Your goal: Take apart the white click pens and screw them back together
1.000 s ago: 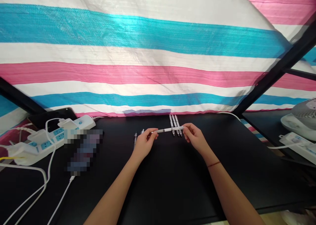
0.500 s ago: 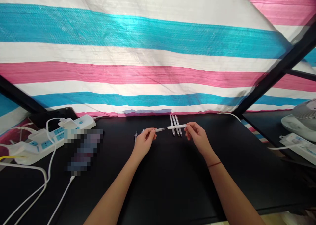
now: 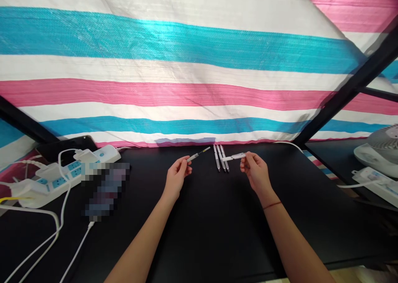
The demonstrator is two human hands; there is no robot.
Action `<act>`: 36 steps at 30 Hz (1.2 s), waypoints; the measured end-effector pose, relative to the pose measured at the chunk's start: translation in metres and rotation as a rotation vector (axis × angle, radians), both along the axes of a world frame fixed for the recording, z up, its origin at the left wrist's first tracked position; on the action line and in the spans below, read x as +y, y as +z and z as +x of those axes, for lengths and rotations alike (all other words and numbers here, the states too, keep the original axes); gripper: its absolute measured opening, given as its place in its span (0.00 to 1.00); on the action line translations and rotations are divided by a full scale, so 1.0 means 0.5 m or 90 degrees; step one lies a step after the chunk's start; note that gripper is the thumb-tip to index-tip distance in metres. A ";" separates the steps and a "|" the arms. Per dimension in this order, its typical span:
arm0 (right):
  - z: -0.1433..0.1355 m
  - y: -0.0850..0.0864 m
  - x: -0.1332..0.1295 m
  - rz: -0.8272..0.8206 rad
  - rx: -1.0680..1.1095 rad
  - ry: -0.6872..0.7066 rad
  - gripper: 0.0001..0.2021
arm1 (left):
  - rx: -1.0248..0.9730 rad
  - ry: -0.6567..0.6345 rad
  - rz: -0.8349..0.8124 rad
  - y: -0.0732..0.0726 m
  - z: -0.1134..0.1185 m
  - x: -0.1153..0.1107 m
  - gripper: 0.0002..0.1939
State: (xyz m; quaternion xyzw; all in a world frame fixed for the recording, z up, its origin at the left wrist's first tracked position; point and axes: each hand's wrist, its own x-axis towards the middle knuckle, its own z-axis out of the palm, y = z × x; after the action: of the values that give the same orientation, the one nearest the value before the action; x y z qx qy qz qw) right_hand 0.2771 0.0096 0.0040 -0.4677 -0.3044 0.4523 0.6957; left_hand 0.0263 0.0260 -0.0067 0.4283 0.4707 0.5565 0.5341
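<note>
Between the thumb and fingers of my left hand [image 3: 177,174] is the front part of a pen, a grey-white barrel [image 3: 193,156] with its dark-and-clear refill sticking out to the upper right. My right hand [image 3: 255,172] pinches the white rear half of the pen [image 3: 234,156], clip on it, pointing left. The two halves are apart, held above the black table [image 3: 214,229]. Behind the right-hand half, three white pens [image 3: 217,158] lie side by side, pointing toward me.
On the left lie a white power strip [image 3: 107,152] with plugs and cables, a blurred phone [image 3: 107,192] on a white cable [image 3: 77,252], and a dark device [image 3: 66,147]. A fan [image 3: 384,144] and another power strip [image 3: 379,187] stand at right. Striped sheeting [image 3: 186,92] hangs behind.
The pen has come apart into two halves. My left hand has moved left with the refill end, now tilted upward; my right hand has moved slightly right with the rear half.
</note>
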 end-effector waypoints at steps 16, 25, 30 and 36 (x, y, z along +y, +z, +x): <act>0.001 -0.012 0.003 0.020 -0.095 -0.003 0.15 | -0.022 0.015 0.004 0.000 0.002 -0.002 0.20; -0.001 -0.012 0.002 0.045 -0.187 -0.003 0.14 | 0.043 0.005 0.027 -0.001 0.004 -0.002 0.21; 0.002 -0.014 0.002 0.047 -0.210 0.006 0.14 | 0.083 -0.006 0.048 -0.003 0.003 -0.004 0.20; -0.008 -0.019 0.001 0.071 -0.272 0.059 0.13 | 0.127 -0.052 0.053 -0.001 0.010 -0.011 0.19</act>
State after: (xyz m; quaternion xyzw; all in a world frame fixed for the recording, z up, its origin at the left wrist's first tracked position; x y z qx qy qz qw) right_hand 0.2732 0.0099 -0.0057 -0.4993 -0.4908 0.3567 0.6186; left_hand 0.0312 0.0206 -0.0071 0.5222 0.4803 0.5079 0.4885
